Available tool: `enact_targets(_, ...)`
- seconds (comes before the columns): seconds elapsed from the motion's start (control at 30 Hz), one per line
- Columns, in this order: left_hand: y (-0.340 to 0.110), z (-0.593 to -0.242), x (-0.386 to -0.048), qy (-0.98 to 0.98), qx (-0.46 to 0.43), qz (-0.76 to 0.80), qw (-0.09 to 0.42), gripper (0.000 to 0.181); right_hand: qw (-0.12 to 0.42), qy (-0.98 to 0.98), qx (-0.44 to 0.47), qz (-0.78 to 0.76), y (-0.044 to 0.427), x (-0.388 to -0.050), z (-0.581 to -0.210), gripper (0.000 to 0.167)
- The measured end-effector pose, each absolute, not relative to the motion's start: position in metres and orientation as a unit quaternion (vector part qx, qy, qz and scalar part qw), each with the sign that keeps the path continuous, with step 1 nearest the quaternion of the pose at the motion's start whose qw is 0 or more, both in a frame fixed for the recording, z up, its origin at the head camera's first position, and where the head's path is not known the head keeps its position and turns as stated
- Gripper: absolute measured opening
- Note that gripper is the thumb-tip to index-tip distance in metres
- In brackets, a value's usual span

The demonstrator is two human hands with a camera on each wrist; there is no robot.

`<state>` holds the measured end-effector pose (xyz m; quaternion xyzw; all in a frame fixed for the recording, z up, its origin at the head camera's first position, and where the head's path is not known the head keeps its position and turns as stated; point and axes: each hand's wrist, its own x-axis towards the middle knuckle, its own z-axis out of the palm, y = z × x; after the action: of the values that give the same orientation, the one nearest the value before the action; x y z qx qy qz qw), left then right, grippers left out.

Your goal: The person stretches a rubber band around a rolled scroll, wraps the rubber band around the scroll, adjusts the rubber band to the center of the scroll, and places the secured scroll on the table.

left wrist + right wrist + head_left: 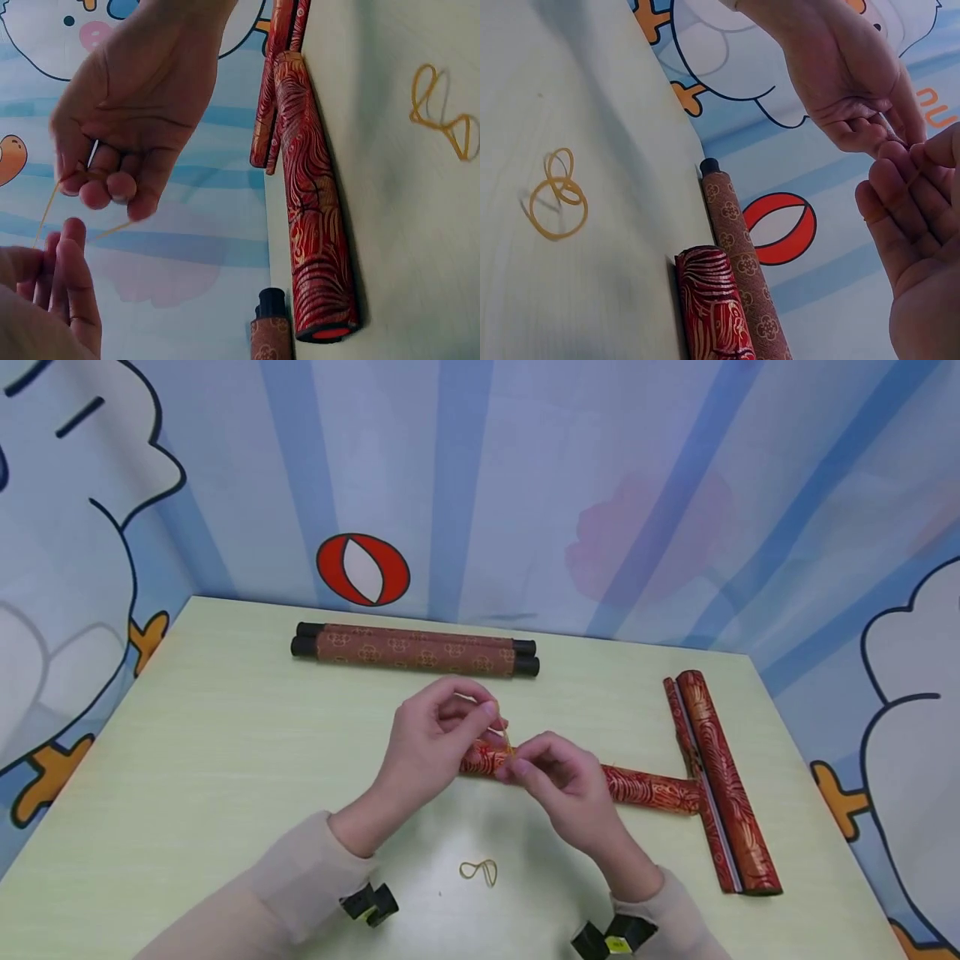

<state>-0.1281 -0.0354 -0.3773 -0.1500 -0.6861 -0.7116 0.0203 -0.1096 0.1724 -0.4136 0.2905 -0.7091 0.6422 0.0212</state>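
A thin yellow rubber band (507,741) is pulled between the two hands above the table. My left hand (431,743) pinches one part of it, and my right hand (573,793) pinches another, fingers curled. In the left wrist view the band (48,212) spans the gap between the fingertips in two strands. Beneath the hands lies a red and gold patterned roll (652,789), partly hidden by them. Nearer the front, a second yellow band (492,870) lies loosely twisted on the table, also seen in the right wrist view as looped band (584,214).
Brown flower-patterned rolls (420,652) with black ends lie side by side at the back of the table (225,727). On the right, a thick red roll (727,785) and a thinner one (718,843) lie lengthwise, by the middle roll's right end. A printed cloth (510,485) hangs behind.
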Motion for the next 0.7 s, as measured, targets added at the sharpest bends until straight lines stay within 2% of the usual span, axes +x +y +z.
enact_targets(0.13, -0.031, -0.379, -0.127, -0.637, -0.13, -0.76, 0.021, 0.012, 0.049, -0.726, 0.292, 0.62, 0.167, -0.108, -0.415, 0.011)
enact_targets(0.33, -0.028, -0.389, -0.13, -0.649, -0.178, -0.737, 0.057, 0.011, 0.086, -0.73, 0.31, 0.603, 0.161, -0.106, -0.415, 0.015)
enact_targets(0.57, -0.035, -0.399, -0.137, -0.671, -0.224, -0.703, 0.077, 0.009, 0.101, -0.728, 0.306, 0.605, 0.162, -0.104, -0.411, 0.008)
enact_targets(0.7, -0.035, -0.403, -0.138, -0.674, -0.226, -0.698, 0.084, 0.015, 0.106, -0.724, 0.307, 0.608, 0.162, -0.105, -0.412, 0.011)
